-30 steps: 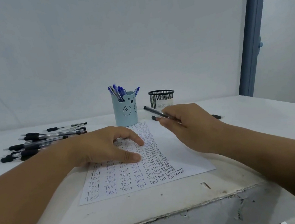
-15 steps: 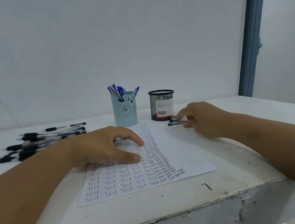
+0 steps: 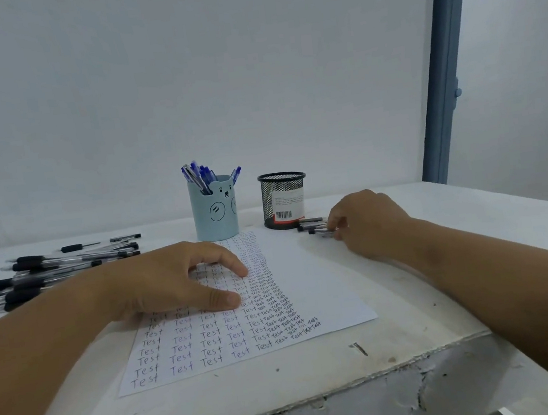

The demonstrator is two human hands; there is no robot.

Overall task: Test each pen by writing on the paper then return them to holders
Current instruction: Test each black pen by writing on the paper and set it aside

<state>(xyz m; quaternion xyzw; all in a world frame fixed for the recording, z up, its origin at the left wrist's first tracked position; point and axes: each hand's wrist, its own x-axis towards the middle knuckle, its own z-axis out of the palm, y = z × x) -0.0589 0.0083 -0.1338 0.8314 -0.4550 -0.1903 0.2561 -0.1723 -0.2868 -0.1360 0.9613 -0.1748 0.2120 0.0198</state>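
Note:
A white sheet of paper [image 3: 314, 292] covered with rows of the word "Test" lies in the middle of the table. My left hand [image 3: 171, 282] presses flat on its upper left part, fingers spread. My right hand [image 3: 367, 223] reaches to a few black pens [image 3: 311, 227] lying beside the black mesh holder [image 3: 282, 199]; its thumb and fingertips pinch the nearest one against the table. A light blue bear-face holder [image 3: 215, 214] with several blue pens stands behind the paper. The mesh holder looks empty.
A pile of several black pens [image 3: 59, 268] lies on the white table [image 3: 474, 217] at the left. The table's chipped front edge [image 3: 324, 404] is close to me. A small dark mark [image 3: 359, 348] sits just below the paper. A blue door frame [image 3: 440, 83] stands at the right.
My right hand carried a pen from above the paper down to the table beside the mesh holder and stays on the pens there. The left hand has not moved.

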